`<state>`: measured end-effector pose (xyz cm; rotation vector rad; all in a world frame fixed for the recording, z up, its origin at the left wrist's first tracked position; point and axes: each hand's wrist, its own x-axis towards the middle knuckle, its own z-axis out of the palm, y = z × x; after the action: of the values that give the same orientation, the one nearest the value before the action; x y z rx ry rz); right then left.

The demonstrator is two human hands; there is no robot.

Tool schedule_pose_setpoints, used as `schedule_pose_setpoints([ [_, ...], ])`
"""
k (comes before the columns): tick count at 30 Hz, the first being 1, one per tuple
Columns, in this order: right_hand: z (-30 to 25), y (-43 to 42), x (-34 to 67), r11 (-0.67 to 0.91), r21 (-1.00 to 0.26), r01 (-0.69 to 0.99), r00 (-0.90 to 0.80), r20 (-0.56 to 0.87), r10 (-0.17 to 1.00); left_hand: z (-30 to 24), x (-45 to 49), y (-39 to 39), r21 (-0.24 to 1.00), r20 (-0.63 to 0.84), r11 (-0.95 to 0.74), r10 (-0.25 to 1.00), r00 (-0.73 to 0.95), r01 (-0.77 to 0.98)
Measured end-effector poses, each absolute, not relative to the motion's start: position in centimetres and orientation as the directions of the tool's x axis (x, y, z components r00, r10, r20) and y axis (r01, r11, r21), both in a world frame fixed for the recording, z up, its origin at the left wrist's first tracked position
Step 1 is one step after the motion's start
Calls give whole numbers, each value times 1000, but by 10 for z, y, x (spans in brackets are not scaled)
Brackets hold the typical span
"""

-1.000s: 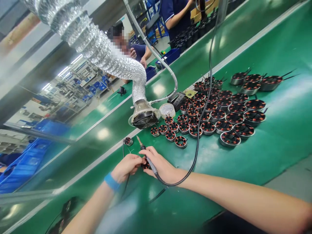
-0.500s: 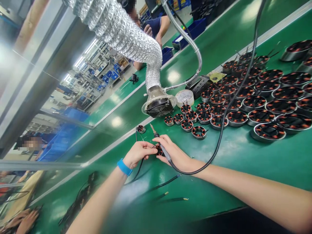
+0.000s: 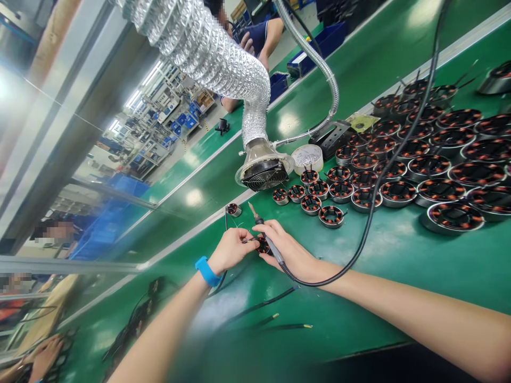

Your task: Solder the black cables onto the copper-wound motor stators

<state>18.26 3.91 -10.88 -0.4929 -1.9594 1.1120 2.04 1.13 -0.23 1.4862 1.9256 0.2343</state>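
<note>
My left hand (image 3: 229,250), with a blue wristband, pinches a small round stator (image 3: 262,245) with copper windings that rests on the green belt (image 3: 399,255). My right hand (image 3: 289,252) touches the same stator from the other side and grips a soldering iron (image 3: 263,230) like a pen, its tip pointing up and away from the part. The iron's black cable (image 3: 371,213) loops off to the upper right. Both hands have their fingers closed.
Several more stators (image 3: 399,170) lie in rows to the right. A silver fume hose with a fan mouth (image 3: 261,170) hangs just beyond my hands, by a solder reel (image 3: 307,158). Loose black wires (image 3: 259,307) lie near my forearms. Other people work across the line.
The view has swung left and closer over the last second. Both hands stay together on the small stator, with the iron still in my right hand.
</note>
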Motion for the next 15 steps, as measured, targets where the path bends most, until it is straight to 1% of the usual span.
schedule_pose_setpoints([
  [4,-108,40,183,521,-852,-61,-591,451,669,-2,23,9,470,-370,272,924,-92,840],
  [5,-107,40,183,520,-852,-62,-591,451,668,-3,23,9,473,-370,267,925,-86,840],
  [8,-105,41,184,531,-845,-68,-593,462,660,-4,21,9,551,-417,312,906,-69,774],
  [10,-104,41,185,539,-839,-71,-593,470,654,-4,18,10,579,-442,340,894,-64,741],
  [15,-106,42,184,540,-839,-68,-588,471,658,-1,10,13,562,-423,326,903,-75,760],
])
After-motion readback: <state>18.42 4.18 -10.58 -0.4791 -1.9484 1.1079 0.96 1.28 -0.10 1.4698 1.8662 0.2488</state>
